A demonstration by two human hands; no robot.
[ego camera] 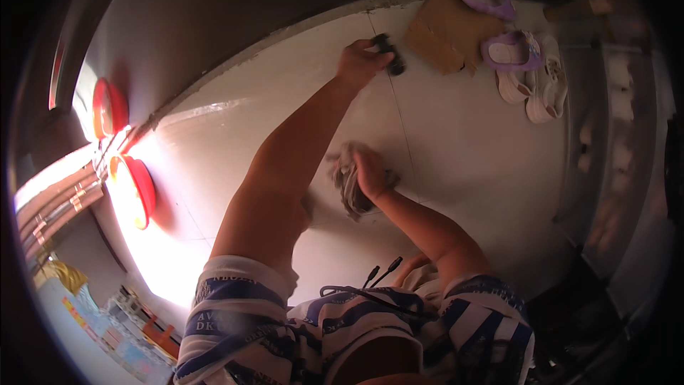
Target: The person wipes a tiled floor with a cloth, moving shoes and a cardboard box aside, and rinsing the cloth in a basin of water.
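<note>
My left hand (362, 64) reaches far forward over the tiled floor (470, 144). Between its thumb and fingers is a small dark cylindrical object (396, 63), whose exact kind is hard to make out. Closer to my body, my right hand (371, 175) grips a crumpled grey-beige cloth (347, 184) against the tiles. Motion blurs the cloth and that hand somewhat. Part of the cloth is hidden under the palm.
Ahead to the right lies a flattened piece of cardboard (435, 29), beside purple clogs (510, 51) and white shoes (550, 91). A shelf-like rack (609, 112) borders the right side. Red basins (141, 187) stand at the left in bright light. A dark panel (240, 5) edges the far floor.
</note>
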